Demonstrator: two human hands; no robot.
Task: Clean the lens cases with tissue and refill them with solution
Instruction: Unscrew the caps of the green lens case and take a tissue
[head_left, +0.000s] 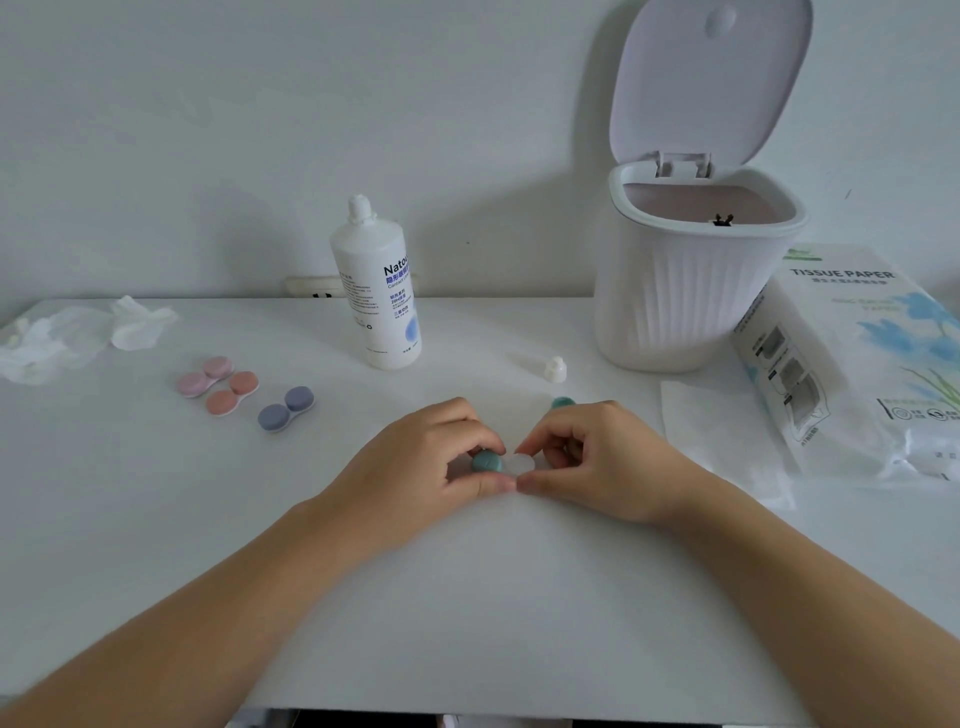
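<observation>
Two bare hands are meeting at the centre of the frame over a white table (156, 519), working on a teal lens case (501, 462). At the far left edge, crumpled tissues (78, 332) are lying on the tabletop. Just right of them, three closed lens cases are sitting in a loose row: a pink case (204, 376), an orange case (232, 393) touching it, and a purple case (286, 408) a little apart. Behind these, left of centre, a white solution bottle (376, 291) is standing upright with its cap off; the small white bottle cap (556, 369) is lying right of centre, near the bin. The left hand (431, 457) is curling its fingers and thumb around the teal lid on the case's left well, pinching it. The right hand (597, 457) is pinching the case's right end, where the white well is showing uncovered, thumb tip nearly touching the left thumb. A loose teal lid (562, 402) is peeking out just behind the right hand's knuckles. Toward the upper right, a ribbed white bin (675, 312) is standing with its flap raised. At the right edge, a pack of tissue paper (857, 364) is resting on its side, with a flat tissue sheet (722, 441) lying before it.
</observation>
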